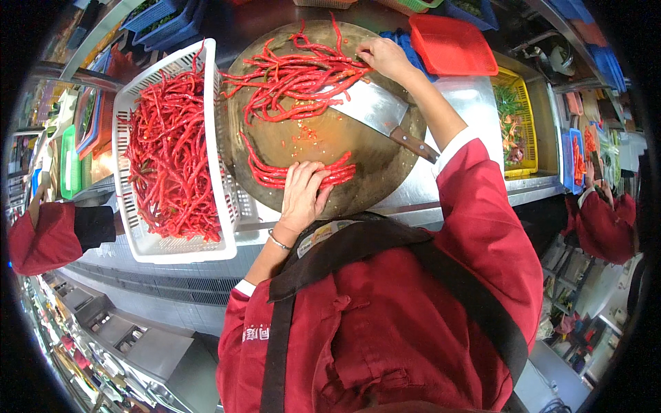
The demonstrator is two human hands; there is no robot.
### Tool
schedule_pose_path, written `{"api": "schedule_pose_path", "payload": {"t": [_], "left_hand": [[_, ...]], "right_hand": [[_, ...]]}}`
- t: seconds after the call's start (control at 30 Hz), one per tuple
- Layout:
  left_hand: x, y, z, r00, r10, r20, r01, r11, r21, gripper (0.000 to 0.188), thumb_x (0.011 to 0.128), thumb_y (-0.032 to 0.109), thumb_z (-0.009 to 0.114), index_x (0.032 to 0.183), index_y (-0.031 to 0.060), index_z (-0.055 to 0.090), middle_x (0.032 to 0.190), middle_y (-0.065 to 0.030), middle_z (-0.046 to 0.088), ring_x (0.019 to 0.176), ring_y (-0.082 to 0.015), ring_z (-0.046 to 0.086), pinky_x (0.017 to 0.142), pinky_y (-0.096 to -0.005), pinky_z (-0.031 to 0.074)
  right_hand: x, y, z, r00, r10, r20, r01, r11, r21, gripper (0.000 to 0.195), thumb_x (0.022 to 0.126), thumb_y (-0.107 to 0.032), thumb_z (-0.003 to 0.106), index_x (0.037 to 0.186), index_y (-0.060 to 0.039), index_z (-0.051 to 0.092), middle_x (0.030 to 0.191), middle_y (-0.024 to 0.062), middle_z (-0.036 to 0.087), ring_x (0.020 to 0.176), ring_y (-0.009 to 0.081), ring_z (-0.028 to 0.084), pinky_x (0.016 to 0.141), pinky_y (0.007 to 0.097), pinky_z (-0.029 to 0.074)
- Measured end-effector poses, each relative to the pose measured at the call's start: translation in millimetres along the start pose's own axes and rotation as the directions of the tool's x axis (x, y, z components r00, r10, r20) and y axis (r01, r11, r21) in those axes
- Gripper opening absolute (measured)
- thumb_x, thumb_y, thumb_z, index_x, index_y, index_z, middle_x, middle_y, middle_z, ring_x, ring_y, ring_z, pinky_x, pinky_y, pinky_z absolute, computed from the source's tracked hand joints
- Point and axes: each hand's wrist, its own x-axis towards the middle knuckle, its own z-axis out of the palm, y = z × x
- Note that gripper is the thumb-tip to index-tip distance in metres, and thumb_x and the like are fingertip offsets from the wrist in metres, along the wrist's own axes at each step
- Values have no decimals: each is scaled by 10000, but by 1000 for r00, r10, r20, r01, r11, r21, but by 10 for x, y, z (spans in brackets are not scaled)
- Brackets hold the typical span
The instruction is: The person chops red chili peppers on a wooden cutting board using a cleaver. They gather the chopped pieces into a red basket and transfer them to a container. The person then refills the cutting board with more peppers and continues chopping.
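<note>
On a round wooden chopping block point(232, 149) lies a heap of long red chili peppers point(304, 77). My right hand point(384, 57) is at the heap's right end, its fingertips pinched at the stem ends; whether a chili is between them cannot be told. A cleaver point(374, 106) with a wooden handle rests on the block, blade partly beneath the heap, handle toward my right forearm. Nearer my body, my left hand point(304, 191) presses on a smaller bundle of aligned red chilies point(338, 170). Chili bits and seeds point(304, 135) are scattered between heap and bundle.
A white plastic basket point(210, 155) full of red chilies stands left of the block. Beyond the block's right side are a red basket point(454, 46) and a yellow crate point(534, 129) with vegetables. Co-workers' red sleeves point(44, 237) show at both far sides.
</note>
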Motion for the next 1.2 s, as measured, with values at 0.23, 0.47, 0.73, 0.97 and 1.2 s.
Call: {"api": "schedule_pose_path", "payload": {"t": [0.23,0.47,0.73,0.97,1.2], "left_hand": [[12,-2,18,1000,11,-11,-11,1000,-21,341,736,112,721,1046,61,589,1118,-117,544,1076,-333,502,977,-478,369],[-16,-3,4,1000,7,-23,-7,1000,-14,391,739,131,722,1094,57,576,1124,-125,542,1078,-332,504,980,-471,372],[-52,-12,3,1000,-13,11,13,1000,21,425,775,179,693,1159,49,565,1129,-129,538,1097,-325,497,998,-468,356],[-1,48,-5,1000,3,16,-5,993,118,439,820,204,650,1213,45,536,1326,-163,444,1216,-336,421,1055,-492,298],[-52,32,70,984,-59,168,0,944,329,518,889,292,553,1336,56,440,1363,-154,423,1265,-317,386,1094,-499,236]], "right_hand": [[148,-177,215,988,-153,15,154,987,-43,201,860,-211,596,970,-55,658,976,176,653,943,354,604,830,449,468],[-19,-388,-357,981,-26,-190,49,992,118,210,819,-220,594,915,-43,651,866,173,649,832,365,618,718,448,480],[-986,-815,-292,989,144,-6,-80,582,809,165,883,-169,630,967,-28,647,784,37,645,748,82,571,697,266,463],[-1476,-1035,469,975,-200,93,158,928,337,164,862,-185,588,912,-41,649,856,164,618,836,338,601,736,433,471],[-1001,-734,197,982,-84,172,28,951,308,182,862,-153,574,983,-44,657,944,155,636,923,331,599,805,415,474]]}}
